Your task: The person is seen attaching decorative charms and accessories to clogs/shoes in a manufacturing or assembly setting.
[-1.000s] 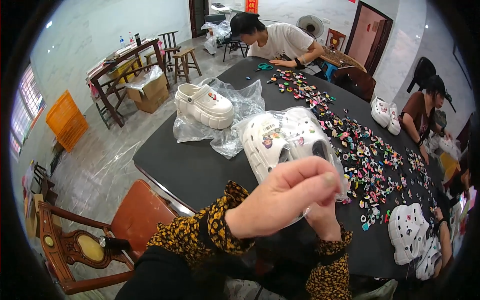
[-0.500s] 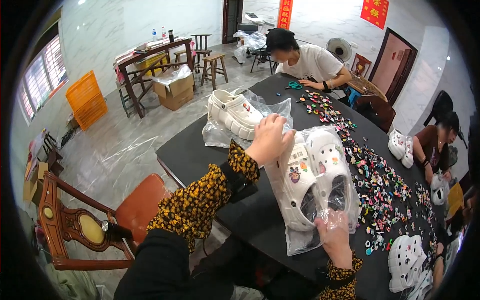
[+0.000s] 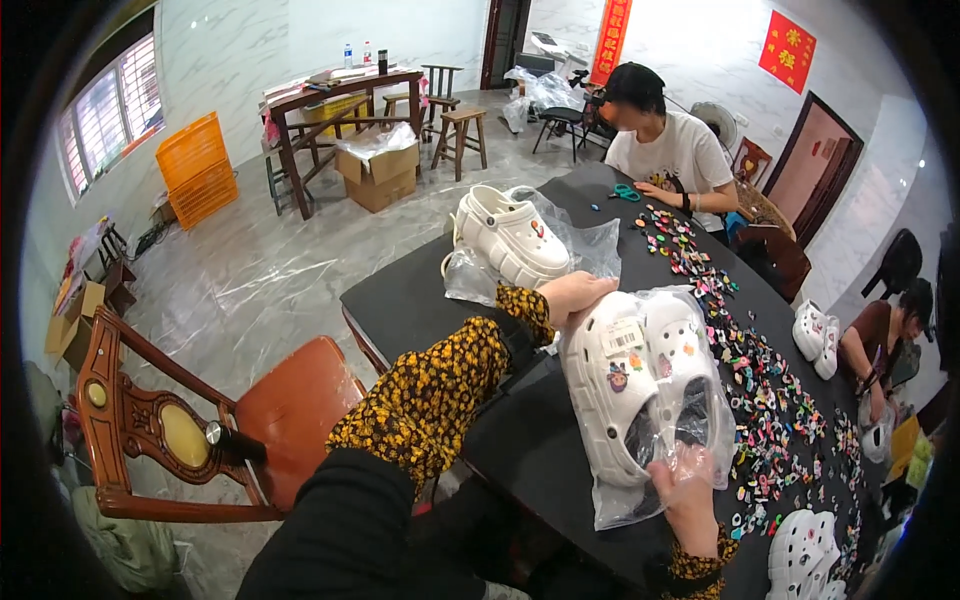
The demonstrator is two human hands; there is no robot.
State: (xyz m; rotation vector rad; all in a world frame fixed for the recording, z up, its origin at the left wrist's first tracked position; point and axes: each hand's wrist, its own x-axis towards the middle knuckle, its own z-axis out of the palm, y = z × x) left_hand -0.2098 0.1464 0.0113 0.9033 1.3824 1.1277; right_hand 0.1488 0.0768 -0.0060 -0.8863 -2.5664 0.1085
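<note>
A pair of white clogs (image 3: 607,375) with colourful charms and a white tag lies in a clear plastic bag (image 3: 622,508) on the black table. At the toe end, my left hand (image 3: 580,293) has its fingers closed over the edge of the bag; the fingertips are partly hidden. My right hand (image 3: 690,488) grips the heel end, with plastic film across its fingers. Beyond my left hand, another pair of white clogs (image 3: 512,235) stands on a second clear bag (image 3: 592,245).
Many small colourful charms (image 3: 770,400) are spread over the table (image 3: 400,290) to the right. Green scissors (image 3: 626,192) lie near a person (image 3: 680,150) at the far side. Another person (image 3: 868,345) works at right. A wooden chair (image 3: 290,420) stands at left.
My left hand has come down from above the bag onto its toe end, fingers closing at the edge. My right hand keeps its grip. The view has shifted left.
</note>
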